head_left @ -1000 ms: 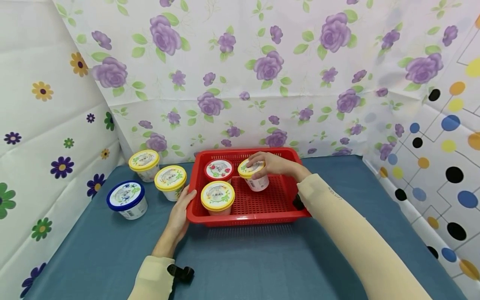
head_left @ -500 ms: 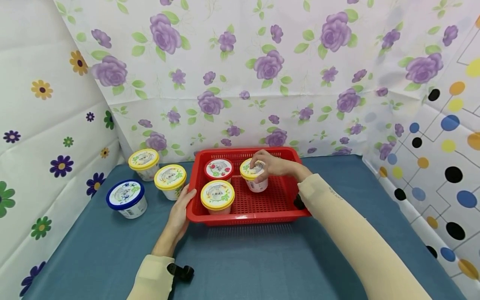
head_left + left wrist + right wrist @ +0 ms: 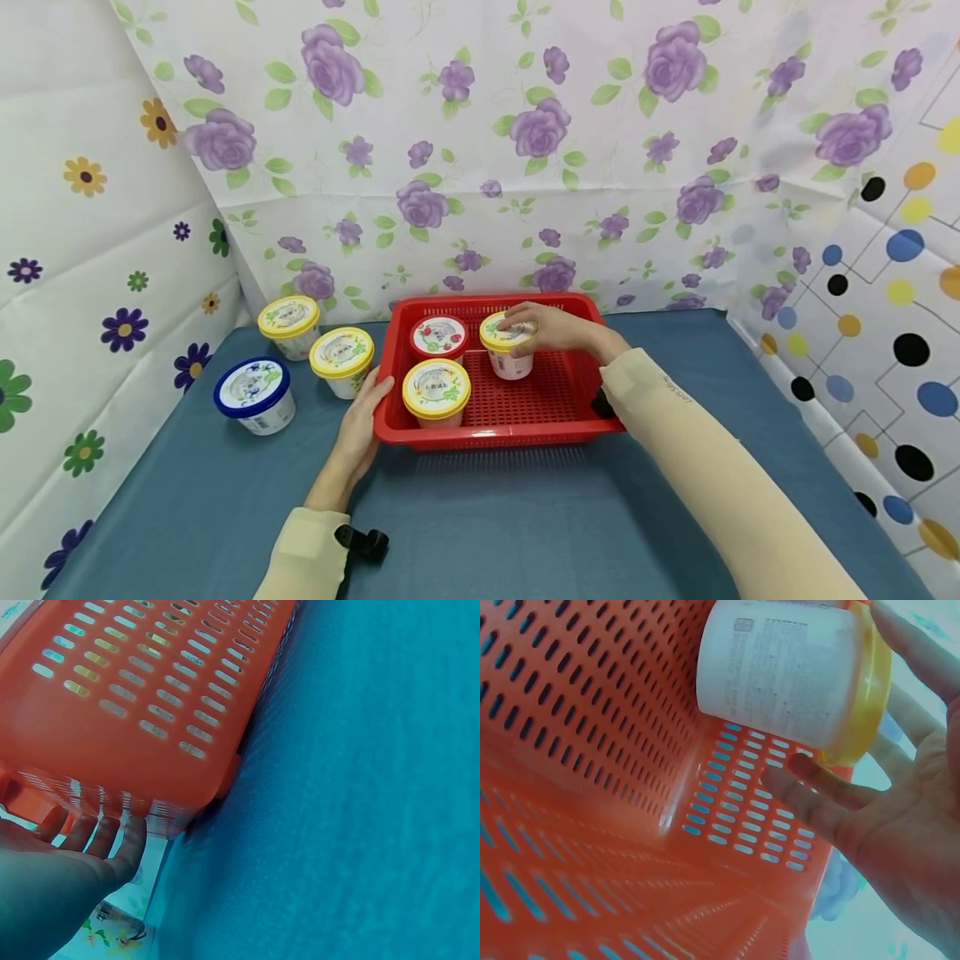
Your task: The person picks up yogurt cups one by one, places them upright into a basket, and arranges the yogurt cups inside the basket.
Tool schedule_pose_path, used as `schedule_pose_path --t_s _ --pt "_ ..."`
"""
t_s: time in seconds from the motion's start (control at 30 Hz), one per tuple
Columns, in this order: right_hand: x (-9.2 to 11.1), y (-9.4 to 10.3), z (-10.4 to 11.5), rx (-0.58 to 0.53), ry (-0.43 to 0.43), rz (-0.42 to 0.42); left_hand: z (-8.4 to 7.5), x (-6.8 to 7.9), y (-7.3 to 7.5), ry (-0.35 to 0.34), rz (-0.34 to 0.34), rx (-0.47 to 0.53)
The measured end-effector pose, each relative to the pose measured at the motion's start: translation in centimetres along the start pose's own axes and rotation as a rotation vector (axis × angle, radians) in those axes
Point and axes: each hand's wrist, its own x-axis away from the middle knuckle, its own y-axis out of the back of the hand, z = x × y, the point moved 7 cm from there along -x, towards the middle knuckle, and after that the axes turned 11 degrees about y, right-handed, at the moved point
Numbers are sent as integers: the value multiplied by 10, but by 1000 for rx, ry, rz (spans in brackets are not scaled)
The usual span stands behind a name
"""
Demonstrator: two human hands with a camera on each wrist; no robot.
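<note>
A yellow-lidded tub [image 3: 512, 364] stands in the right half of the red basket [image 3: 555, 432]. My right hand [image 3: 551, 327] holds this tub from above by its lid. In the right wrist view, the tub's white printed side [image 3: 780, 671] shows beside the hand [image 3: 907, 802], two fingers reaching past the lid. My left hand [image 3: 360, 429] grips the basket's left end; in the left wrist view, its bent fingers [image 3: 131, 844] touch the outer wall under the rim. A red-lidded tub [image 3: 438, 335] and another yellow-lidded tub [image 3: 437, 389] sit in the basket's left half.
Left of the basket, on the blue-grey tablecloth [image 3: 480, 533], stand two yellow-lidded tubs, one farther back [image 3: 288, 317] and one nearer [image 3: 342, 353], and a blue-lidded tub [image 3: 252, 388]. A flowered cloth [image 3: 480, 167] hangs behind the table.
The tub in my right hand has shifted slightly back and to the right within the basket. My left hand keeps its place on the basket's end.
</note>
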Motion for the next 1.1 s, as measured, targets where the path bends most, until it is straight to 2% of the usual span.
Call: schedule_pose_path --t_s 0.67,1.1 --pt "-5 -8 8 -13 86 -15 0 0 -1 5 0 1" --pt "-9 -10 12 -30 71 -9 0 0 0 -1 0 8"
